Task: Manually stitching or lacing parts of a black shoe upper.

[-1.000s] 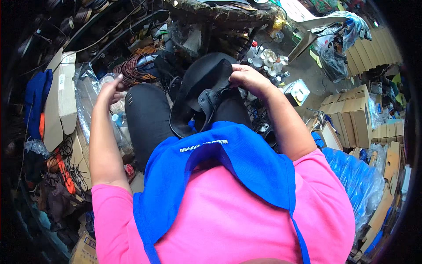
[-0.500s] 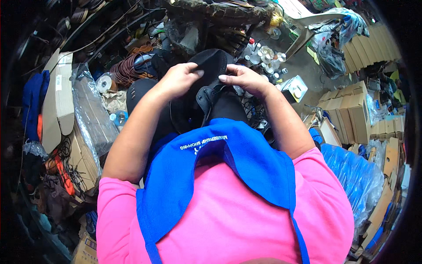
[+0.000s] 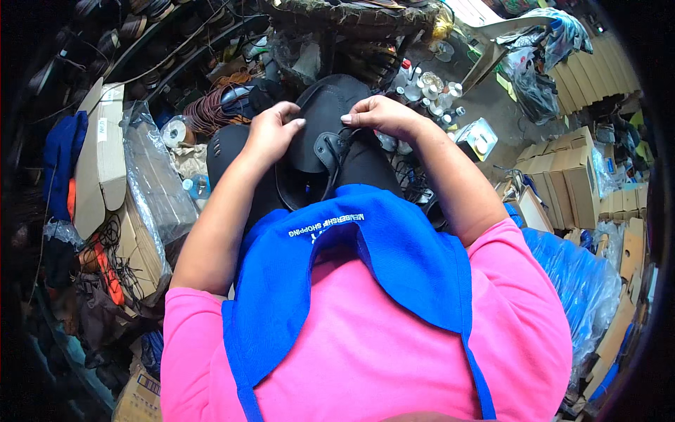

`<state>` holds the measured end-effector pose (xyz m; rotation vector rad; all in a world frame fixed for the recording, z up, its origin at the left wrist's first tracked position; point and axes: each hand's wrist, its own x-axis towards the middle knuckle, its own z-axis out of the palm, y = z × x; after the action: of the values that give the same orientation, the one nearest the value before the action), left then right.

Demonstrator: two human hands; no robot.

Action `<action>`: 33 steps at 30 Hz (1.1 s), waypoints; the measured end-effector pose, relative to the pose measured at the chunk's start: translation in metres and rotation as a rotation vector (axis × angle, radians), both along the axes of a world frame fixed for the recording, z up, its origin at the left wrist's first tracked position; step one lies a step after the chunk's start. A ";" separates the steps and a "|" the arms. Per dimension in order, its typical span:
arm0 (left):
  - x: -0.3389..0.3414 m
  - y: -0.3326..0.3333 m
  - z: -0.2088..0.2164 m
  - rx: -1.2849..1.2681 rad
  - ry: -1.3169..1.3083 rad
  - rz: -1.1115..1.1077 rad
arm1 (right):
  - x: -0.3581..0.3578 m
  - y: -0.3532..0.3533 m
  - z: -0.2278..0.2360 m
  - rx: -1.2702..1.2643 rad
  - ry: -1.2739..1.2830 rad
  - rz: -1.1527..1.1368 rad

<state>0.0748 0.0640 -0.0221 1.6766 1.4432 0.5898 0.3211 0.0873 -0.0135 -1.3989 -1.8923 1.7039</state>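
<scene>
A black shoe upper (image 3: 325, 133) lies on my lap, over my dark trousers. My left hand (image 3: 271, 132) pinches its left edge with fingers curled. My right hand (image 3: 380, 114) grips its top right edge, fingertips pressed on the black material near a lace and eyelet tab (image 3: 330, 151). Both hands sit close together on the piece. My pink shirt and a blue apron fill the lower part of the view.
Cardboard boxes wrapped in plastic (image 3: 144, 190) stand at my left, with coils of brown cord (image 3: 211, 109) and a tape roll (image 3: 172, 131). Small bottles and tins (image 3: 429, 88) crowd the floor ahead. Stacked boxes (image 3: 569, 176) and a blue plastic sack (image 3: 569, 281) are at my right.
My left hand came in from the left side, where it reached toward the boxes, and took hold of the black shoe upper. My right hand stayed on the piece.
</scene>
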 end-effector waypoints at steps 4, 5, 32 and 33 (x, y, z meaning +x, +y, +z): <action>0.016 -0.030 0.037 0.796 0.206 -0.181 | 0.003 0.002 -0.009 0.009 -0.016 -0.030; 0.023 -0.042 0.038 0.766 0.260 -0.260 | 0.000 0.001 -0.008 0.009 -0.025 -0.036; 0.016 -0.070 0.028 0.128 0.568 -0.437 | -0.034 -0.013 -0.004 0.580 -0.188 -0.082; 0.020 -0.073 0.028 0.145 0.595 -0.421 | -0.034 -0.011 -0.005 0.631 -0.199 -0.084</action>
<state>0.0952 -0.0089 0.0055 2.3154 1.3871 -0.0538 0.2868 0.0765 -0.0186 -1.3797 -2.1657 0.8248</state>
